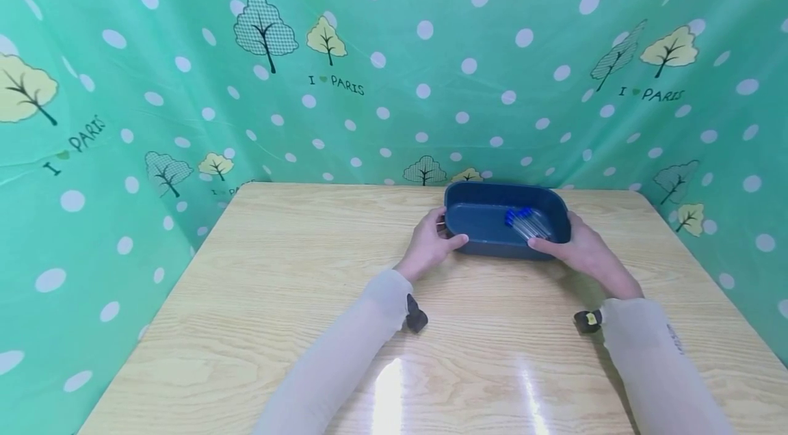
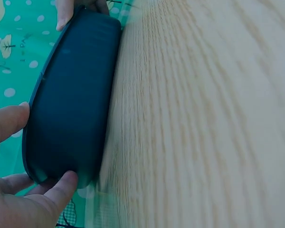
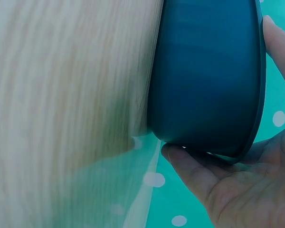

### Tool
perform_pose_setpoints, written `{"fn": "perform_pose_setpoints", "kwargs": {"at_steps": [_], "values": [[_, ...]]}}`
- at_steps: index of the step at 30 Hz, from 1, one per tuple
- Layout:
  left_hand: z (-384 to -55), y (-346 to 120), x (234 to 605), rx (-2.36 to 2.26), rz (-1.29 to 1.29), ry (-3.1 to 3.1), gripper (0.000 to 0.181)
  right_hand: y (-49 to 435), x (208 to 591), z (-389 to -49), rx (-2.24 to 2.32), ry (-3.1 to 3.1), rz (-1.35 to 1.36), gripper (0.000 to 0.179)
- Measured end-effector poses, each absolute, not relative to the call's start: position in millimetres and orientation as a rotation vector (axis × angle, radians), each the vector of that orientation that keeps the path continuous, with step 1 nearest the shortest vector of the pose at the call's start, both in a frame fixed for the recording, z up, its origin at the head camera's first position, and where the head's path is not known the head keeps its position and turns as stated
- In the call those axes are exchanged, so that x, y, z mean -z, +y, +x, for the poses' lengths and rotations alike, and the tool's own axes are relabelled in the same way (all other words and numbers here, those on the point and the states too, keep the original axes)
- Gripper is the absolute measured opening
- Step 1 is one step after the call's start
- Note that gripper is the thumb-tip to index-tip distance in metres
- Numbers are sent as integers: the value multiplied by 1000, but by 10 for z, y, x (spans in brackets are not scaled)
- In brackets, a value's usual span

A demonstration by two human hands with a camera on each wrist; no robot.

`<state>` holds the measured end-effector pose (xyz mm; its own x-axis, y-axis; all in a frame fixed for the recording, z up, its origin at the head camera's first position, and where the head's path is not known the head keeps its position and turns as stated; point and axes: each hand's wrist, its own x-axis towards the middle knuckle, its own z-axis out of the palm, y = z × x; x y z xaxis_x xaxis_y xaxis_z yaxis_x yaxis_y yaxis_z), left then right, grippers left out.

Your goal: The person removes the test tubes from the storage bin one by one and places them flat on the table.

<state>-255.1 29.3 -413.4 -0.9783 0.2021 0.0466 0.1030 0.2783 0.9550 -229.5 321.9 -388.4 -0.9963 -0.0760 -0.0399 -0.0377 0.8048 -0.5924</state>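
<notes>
A dark blue oblong basin (image 1: 480, 224) is at the far side of the table, right of the middle. Several clear pens with blue caps (image 1: 528, 223) lie together in its right half. My left hand (image 1: 429, 243) grips the left end, thumb over the near rim and fingers around the outer wall. At the opposite end my right hand (image 1: 585, 248) holds the basin the same way, its thumb on the rim beside the pens. Both wrist views show the outer wall, with the left hand (image 2: 28, 199) and right hand (image 3: 256, 185) curled around its ends.
The light wood-grain table (image 1: 295, 312) reaches back to a green dotted curtain (image 1: 345, 100) printed with trees. The curtain also hangs along both sides. Small black wrist devices (image 1: 416, 315) sit by the pale sleeves (image 1: 351, 353). Light glares off the table's near part.
</notes>
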Motion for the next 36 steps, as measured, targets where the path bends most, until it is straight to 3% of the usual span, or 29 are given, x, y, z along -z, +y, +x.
{"fn": "perform_pose_setpoints", "kwargs": {"at_steps": [36], "values": [[-2545, 142, 4155, -1814, 264, 2456, 76, 3072, 3873, -2338, 993, 2928, -182, 101]]}}
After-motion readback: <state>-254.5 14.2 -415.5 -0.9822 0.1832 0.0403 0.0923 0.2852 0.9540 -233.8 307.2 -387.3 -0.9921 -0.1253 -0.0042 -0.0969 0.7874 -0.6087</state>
